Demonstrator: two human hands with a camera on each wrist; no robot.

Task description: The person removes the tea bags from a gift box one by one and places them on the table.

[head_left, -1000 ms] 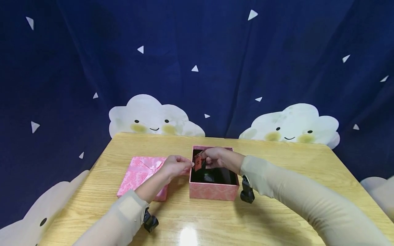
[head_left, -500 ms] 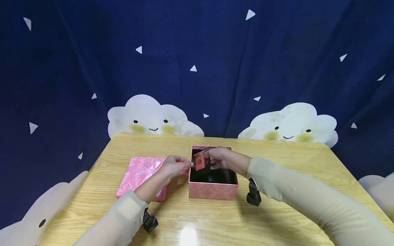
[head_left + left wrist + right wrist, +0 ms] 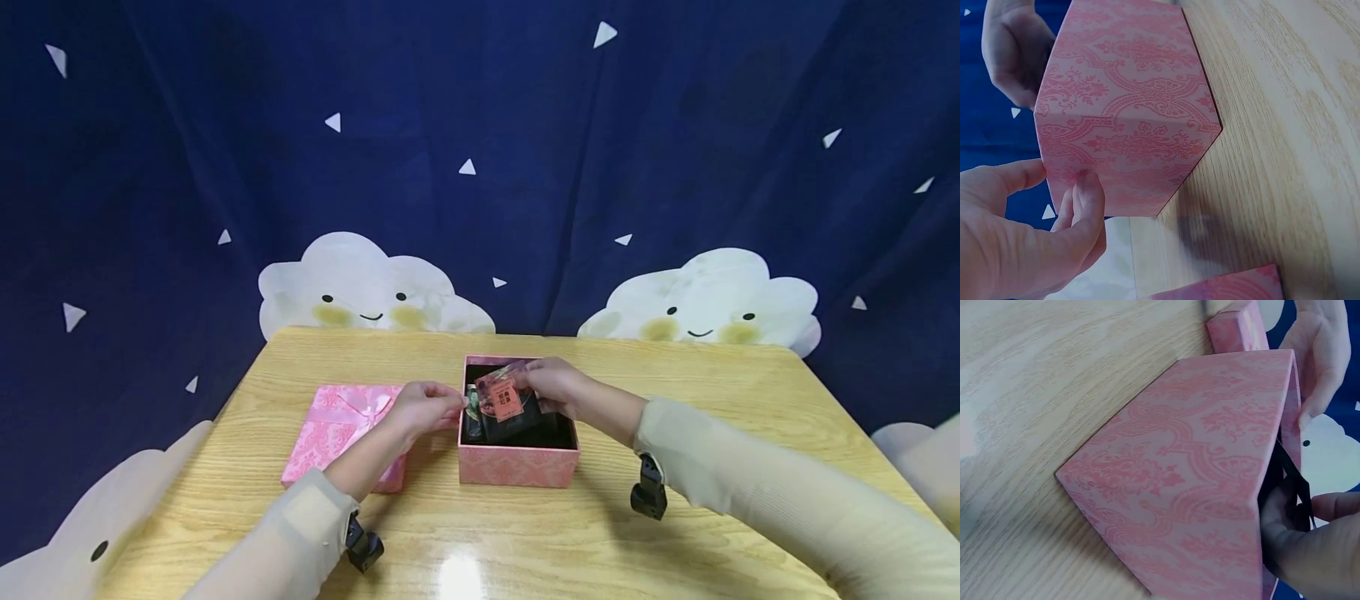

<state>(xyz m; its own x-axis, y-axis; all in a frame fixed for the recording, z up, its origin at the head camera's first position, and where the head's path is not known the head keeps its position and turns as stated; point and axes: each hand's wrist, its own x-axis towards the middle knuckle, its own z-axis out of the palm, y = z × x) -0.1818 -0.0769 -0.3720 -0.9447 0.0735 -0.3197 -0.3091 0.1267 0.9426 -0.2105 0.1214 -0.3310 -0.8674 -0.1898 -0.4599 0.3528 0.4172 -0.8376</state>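
A pink patterned gift box (image 3: 517, 465), without its lid, stands at the middle of the table. My left hand (image 3: 429, 407) pinches the rim of its left wall, thumb at the edge and fingertips against the outside in the left wrist view. With my right hand (image 3: 557, 385) I hold a flat black packet with a red label (image 3: 504, 400) by its upper right part, tilted in the box's opening. Left of it inside the box, a dark item with a green patch (image 3: 472, 402) shows partly. The right fingertips are hidden behind the packet and the box wall.
The pink box lid with a ribbon bow (image 3: 337, 417) lies on the wooden table (image 3: 675, 375) to the left of the box, partly under my left forearm. A dark blue curtain (image 3: 450, 100) with clouds hangs behind the table.
My right hand has shifted to the right with the packet, whose red label now shows more fully. The green-patched item has come into sight beside it. My left hand stays at the rim.
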